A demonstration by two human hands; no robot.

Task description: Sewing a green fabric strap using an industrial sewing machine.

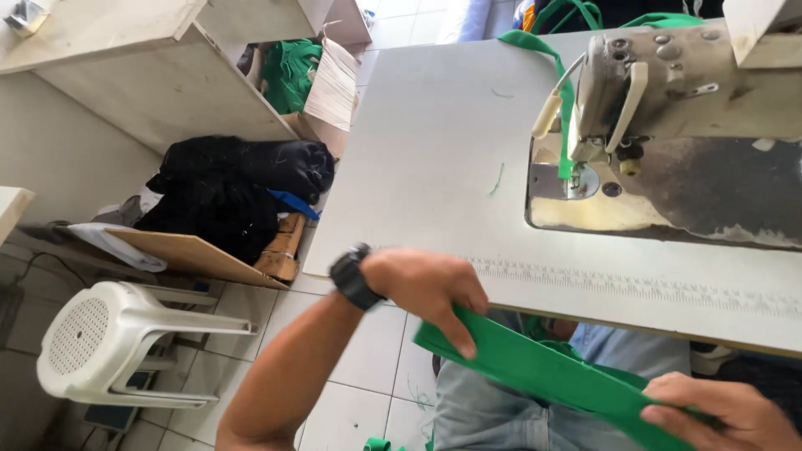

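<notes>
Right hand (723, 413) pinched the near end of the green strap (543, 367); left hand (430, 288) gripped the far end. Best held taut, flat, untwisted.

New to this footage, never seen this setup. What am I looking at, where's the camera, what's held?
One view, from a camera worn on the person's head, looking down. The left hand, with a black wristwatch, and the right hand hold a green fabric strip stretched between them over the lap. Ahead is a white table with a worn sewing machine; more green strap runs under its needle. Left, on the floor: an overturned white plastic stool and a pile of black cloth.
</notes>
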